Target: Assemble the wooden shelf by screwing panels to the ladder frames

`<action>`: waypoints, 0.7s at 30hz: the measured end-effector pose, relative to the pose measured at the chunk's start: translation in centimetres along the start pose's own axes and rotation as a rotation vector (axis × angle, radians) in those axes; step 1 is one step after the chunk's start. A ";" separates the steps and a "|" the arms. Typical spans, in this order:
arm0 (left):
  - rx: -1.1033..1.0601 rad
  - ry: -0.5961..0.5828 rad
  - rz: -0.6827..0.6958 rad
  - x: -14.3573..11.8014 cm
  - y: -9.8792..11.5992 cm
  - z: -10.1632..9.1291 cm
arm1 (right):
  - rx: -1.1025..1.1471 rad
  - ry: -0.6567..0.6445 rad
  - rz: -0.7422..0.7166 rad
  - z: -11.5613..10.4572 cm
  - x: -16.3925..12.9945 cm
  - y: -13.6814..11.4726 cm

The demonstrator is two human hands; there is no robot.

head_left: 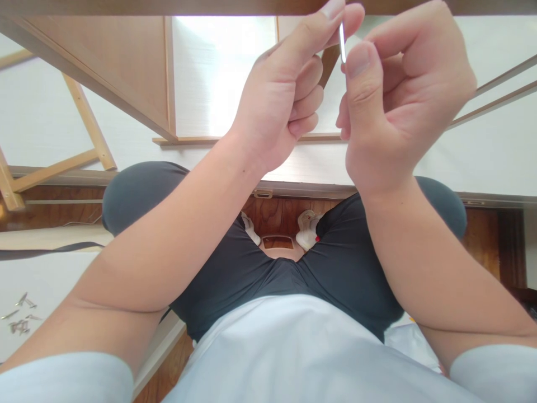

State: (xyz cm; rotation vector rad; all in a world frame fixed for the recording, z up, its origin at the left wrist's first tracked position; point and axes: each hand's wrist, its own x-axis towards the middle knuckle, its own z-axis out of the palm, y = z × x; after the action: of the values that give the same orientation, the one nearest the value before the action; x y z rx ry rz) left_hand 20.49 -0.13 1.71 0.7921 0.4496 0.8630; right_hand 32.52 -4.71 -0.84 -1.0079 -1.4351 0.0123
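Note:
My left hand (289, 89) is raised at the top of the view, its thumb and index finger pinching a thin, shiny metal rod (343, 42). The rod stands nearly upright; its upper end is hidden by those fingers. Close beside it on the right, my right hand (403, 89) has its thumb and curled fingers together at the rod's lower end. Both hands are just below a brown wooden board (168, 6) that crosses the top edge. What sits behind the fingertips is hidden.
A wooden panel (126, 67) slants at the upper left over a white surface (495, 151). A light wooden frame (84, 117) stands at the far left. Several screws (19, 326) lie on a white sheet at lower left. My knees are spread below my hands.

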 end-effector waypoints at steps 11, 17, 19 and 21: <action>-0.057 -0.083 0.026 0.3 0.1 -0.3 | 0.037 0.034 -0.056 0.1 0.4 0.4; -0.011 -0.103 0.049 0.5 -0.2 -0.1 | -0.038 0.048 -0.050 0.0 0.3 0.5; -0.024 -0.097 0.061 0.3 -0.1 0.0 | -0.036 0.030 -0.033 -0.1 0.3 0.3; -0.119 -0.067 0.022 0.2 0.0 0.2 | -0.019 0.011 -0.047 -0.2 0.3 -0.1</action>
State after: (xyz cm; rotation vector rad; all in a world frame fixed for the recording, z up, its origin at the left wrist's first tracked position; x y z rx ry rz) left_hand 20.68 -0.08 1.84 0.7154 0.3282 0.8729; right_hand 32.64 -4.71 -0.49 -0.9882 -1.4505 -0.0410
